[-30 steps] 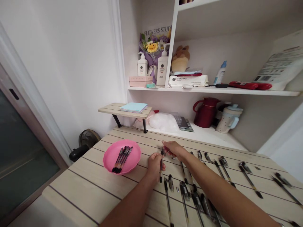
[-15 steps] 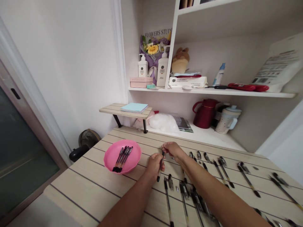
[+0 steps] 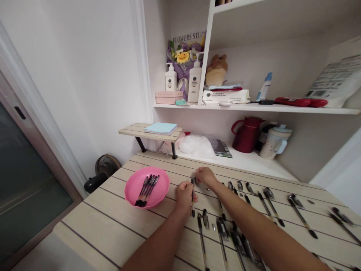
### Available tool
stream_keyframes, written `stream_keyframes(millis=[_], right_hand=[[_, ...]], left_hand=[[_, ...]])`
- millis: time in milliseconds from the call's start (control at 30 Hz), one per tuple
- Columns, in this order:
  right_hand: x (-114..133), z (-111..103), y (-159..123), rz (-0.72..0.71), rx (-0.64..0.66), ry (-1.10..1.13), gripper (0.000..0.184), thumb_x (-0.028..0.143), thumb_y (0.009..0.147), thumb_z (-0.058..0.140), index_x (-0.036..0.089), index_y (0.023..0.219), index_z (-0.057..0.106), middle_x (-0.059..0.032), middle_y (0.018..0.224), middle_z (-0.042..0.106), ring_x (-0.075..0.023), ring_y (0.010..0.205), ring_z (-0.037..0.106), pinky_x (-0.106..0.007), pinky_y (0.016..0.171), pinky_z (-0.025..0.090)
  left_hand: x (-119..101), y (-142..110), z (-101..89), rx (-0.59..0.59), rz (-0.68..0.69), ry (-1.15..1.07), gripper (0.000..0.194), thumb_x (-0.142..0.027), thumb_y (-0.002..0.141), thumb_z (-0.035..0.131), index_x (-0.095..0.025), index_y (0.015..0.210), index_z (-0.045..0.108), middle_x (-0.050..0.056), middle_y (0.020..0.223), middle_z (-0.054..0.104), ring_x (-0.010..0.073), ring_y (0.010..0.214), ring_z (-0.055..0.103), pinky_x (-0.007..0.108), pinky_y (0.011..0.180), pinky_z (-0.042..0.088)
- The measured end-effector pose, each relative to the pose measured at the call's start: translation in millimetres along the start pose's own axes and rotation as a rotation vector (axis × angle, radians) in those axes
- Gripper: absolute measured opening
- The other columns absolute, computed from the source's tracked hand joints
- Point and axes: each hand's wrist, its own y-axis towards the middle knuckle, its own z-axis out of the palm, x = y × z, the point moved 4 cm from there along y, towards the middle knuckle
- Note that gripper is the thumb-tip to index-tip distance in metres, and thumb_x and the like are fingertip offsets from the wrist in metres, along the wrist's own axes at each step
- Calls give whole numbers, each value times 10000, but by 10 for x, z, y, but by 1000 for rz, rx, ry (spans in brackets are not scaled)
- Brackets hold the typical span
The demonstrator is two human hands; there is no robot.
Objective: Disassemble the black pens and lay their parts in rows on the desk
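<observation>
My left hand point(image 3: 185, 195) is closed round a slim black pen point(image 3: 193, 209), which stands nearly upright with its dark lower end towards me. Just beyond the pen's top, my right hand point(image 3: 205, 177) pinches a small dark piece that looks like a clear pen cap point(image 3: 196, 182); the fingers partly hide it. Left of my hands sits a pink scalloped bowl point(image 3: 131, 195) with several capped pens point(image 3: 148, 190) lying side by side in it. A loose pen barrel point(image 3: 202, 241) and a clear cap point(image 3: 205, 218) lie near my left hand.
More uncapped pens point(image 3: 303, 218) and caps point(image 3: 249, 187) are spread over the slatted table point(image 3: 118, 233), some under my right forearm. A small raised shelf point(image 3: 132, 131) holds blue paper point(image 3: 160, 128). Behind stand a red jug point(image 3: 246, 135) and a pale tumbler point(image 3: 274, 143).
The pen in my left hand tilted half a second ago and is more upright now. My right fingertips have drawn slightly away from its top, with the cap showing below them.
</observation>
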Motion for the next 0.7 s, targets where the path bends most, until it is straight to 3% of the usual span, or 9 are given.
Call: stream_keyframes(millis=[167, 433, 700], right_hand=[[64, 20, 23, -42, -66, -301, 101, 195, 655, 563, 150, 697, 643, -108, 801, 673, -185, 791, 599, -216, 598, 372], [196, 187, -11, -191, -8, -582, 204, 153, 709, 516, 115, 866, 641, -168, 941, 643, -242, 902, 588, -300, 735, 401], [243, 228, -91, -266, 28, -620, 198, 166, 646, 604, 114, 832, 647, -172, 931, 643, -254, 919, 577, -299, 766, 391]], left_hand=[[-98, 25, -71, -89, 170, 200, 97, -244, 591, 527, -180, 528, 490, -58, 391, 417, 73, 370, 408, 176, 390, 284], [-24, 93, -114, -90, 148, 219, 123, -261, 611, 526, -177, 524, 500, -53, 388, 432, 70, 377, 358, 177, 401, 254], [-7, 113, -125, -79, 119, 179, 155, -302, 628, 535, -168, 553, 514, -48, 398, 450, 65, 363, 363, 175, 390, 264]])
